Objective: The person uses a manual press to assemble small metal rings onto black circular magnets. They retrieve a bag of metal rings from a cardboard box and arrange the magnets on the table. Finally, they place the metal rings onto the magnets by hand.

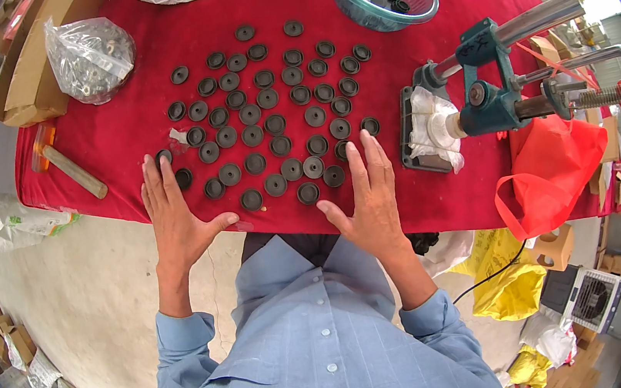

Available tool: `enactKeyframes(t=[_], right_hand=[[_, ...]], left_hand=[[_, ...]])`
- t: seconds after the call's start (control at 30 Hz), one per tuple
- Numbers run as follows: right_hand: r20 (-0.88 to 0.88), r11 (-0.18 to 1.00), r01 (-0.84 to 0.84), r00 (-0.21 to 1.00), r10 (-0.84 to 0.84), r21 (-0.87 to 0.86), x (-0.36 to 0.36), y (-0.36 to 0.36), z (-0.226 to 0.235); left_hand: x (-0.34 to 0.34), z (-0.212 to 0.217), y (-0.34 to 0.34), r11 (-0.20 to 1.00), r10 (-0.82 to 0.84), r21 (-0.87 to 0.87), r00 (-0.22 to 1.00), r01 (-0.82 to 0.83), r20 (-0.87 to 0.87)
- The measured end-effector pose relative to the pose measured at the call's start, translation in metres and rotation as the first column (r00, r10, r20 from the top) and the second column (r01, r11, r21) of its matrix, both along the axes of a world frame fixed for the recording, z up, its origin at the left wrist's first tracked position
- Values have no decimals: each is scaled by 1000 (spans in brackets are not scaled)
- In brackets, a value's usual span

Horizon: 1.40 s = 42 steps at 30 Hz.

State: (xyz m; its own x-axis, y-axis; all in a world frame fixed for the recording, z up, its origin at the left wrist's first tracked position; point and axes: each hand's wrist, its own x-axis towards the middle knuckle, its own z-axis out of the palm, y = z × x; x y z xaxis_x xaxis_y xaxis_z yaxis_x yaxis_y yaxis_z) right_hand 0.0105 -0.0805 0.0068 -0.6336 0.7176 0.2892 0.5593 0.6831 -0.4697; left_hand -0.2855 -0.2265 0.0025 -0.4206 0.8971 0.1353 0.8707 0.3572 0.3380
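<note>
Many round black rubber-like discs (252,135) with a centre hole or raised ring lie scattered singly over the red cloth (139,126). My left hand (176,222) is at the near left side of the spread, palm down, thumb stretched out to the right. Its fingertips touch or overlap a black disc (163,156) at the left edge. My right hand (371,206) is at the near right side, fingers extended and thumb apart, its fingertips close to another disc (369,125). Neither hand grips anything.
A green hand press (484,79) stands at the right, white cloth on its base, beside a red bag (556,171). A teal basket (387,18) holds more discs. At the left are a bag of metal parts (91,62), a cardboard box (41,80) and a wooden-handled tool (75,171).
</note>
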Motion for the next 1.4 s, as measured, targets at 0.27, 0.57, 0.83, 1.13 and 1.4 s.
enactKeyframes(t=[0.27, 0.57, 0.83, 1.13, 1.4], right_hand=[[241, 998, 57, 969, -47, -32, -21, -5, -8], [219, 998, 28, 976, -17, -47, -44, 0, -7], [129, 999, 23, 991, -17, -46, -46, 20, 3], [52, 977, 195, 978, -200, 82, -62, 165, -26], [49, 995, -85, 995, 82, 51, -101, 164, -19]], left_hand=[[8, 3, 23, 994, -23, -106, 999, 20, -30], [19, 1, 34, 991, -33, -130, 997, 24, -70], [15, 1, 43, 995, -43, -90, 999, 41, -13], [-57, -4, 95, 991, -129, 28, 987, 133, -93], [-62, -6, 143, 964, -261, -50, 965, 259, -19]])
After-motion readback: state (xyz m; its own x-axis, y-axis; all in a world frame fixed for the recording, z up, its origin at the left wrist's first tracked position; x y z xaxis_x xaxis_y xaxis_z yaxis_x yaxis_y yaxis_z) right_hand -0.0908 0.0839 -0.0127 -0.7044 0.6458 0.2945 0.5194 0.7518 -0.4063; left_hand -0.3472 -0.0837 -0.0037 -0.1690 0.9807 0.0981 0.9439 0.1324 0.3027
